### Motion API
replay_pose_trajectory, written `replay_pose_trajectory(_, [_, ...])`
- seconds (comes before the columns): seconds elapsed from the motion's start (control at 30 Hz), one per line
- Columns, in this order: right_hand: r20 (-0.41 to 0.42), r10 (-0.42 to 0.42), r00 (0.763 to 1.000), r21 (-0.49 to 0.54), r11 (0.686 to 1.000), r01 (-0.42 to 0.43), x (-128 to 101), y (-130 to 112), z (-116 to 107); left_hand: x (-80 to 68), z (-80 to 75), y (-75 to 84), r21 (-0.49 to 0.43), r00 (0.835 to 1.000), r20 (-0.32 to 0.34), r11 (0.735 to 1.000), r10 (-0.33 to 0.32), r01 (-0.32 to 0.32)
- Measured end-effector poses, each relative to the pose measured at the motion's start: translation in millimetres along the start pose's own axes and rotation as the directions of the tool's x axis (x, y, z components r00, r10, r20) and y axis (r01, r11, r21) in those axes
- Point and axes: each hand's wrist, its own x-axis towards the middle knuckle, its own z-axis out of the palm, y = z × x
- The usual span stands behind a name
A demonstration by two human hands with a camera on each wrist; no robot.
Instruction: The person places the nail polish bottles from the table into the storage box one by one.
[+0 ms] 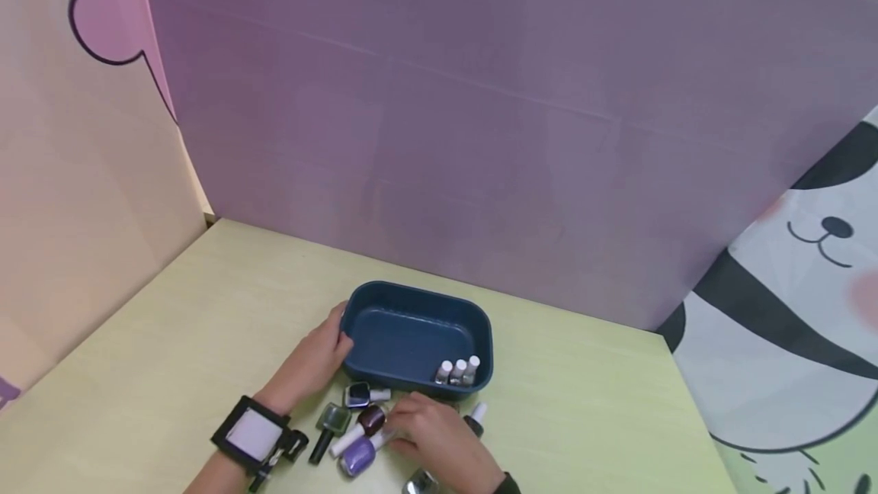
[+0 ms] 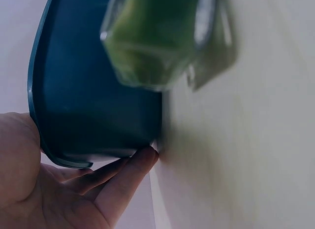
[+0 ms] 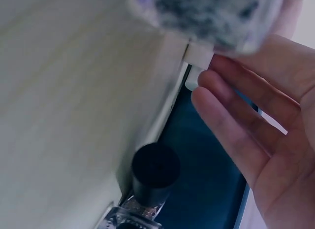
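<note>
- Head view, lower centre: three small bottles [image 1: 457,370] stand in the blue tray [image 1: 384,298]; about six bottles [image 1: 358,425] lie outside it.
- Left hand [image 1: 317,360] grips the tray's left rim; right hand [image 1: 439,437], fingers loosely spread, reaches over the loose bottles, holding nothing visible.

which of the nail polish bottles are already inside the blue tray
The three small white-capped bottles standing in the blue plastic tray's near right corner; the others lie outside on the table.

- A pale yellow-green table [image 1: 206,326] takes up the foreground.
- A purple back panel [image 1: 480,113] stands behind it.
- A panda-print panel [image 1: 789,311] stands at the right, and a peach panel [image 1: 75,212] at the left.
</note>
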Motion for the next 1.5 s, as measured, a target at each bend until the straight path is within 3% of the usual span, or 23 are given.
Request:
replay_pose_trajectory(0.47, [0.023,0.004,1.0,-0.041,0.999,-0.003,-0.6,-0.5,-0.4,0.8,-0.6,0.1,-0.012,1.0,0.014,1.0,-0.02,0.02])
replay_pose_trajectory(0.73, [0.076,0.04,0.996,-0.031,0.999,-0.038,-0.1,-1.2,-1.6,1.0,-1.6,0.3,-0.016,0.999,0.018,0.999,-0.028,0.028])
replay_pose_trajectory(1.0, [0.118,0.12,0.986,0.074,0.989,-0.129,-5.3,3.2,-9.7,1.4,-1.5,1.3,-0.019,0.999,0.023,0.999,-0.027,0.027])
replay_pose_trajectory(1.5, [0.037,0.142,0.989,0.218,0.965,-0.147,-13.3,12.4,-28.7,1.5,-1.9,0.8,-0.034,0.999,0.04,0.999,-0.036,0.037])
